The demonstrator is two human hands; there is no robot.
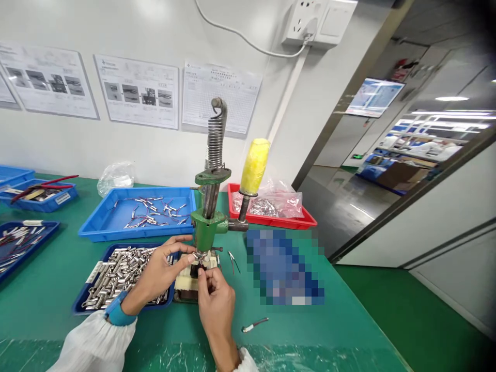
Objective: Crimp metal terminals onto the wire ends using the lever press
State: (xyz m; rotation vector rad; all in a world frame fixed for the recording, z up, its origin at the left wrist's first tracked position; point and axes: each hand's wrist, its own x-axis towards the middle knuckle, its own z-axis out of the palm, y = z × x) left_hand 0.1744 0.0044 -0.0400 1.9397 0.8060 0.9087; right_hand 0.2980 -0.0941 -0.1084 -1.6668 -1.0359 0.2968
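A green hand press (210, 227) with a coil spring on top and a yellow-wrapped lever handle (254, 166) stands in front of me. My left hand (165, 266) reaches in from the left, thumb and index finger closed at a small metal piece (200, 254) beneath the press head. From below, my right hand (217, 299) pinches something too small to make out at the black block (197, 270) on the press base. Beside my left wrist lies a blue tray of metal sleeves (126, 274). A short wired part (254, 325) rests on the table near my right hand.
Behind the press are a blue tray (101, 206) of wired parts and a red tray (284, 222) with plastic bags. Loose wires (233, 262) lie right of the press. A blurred blue area covers the right side. More blue trays (58, 199) stand left.
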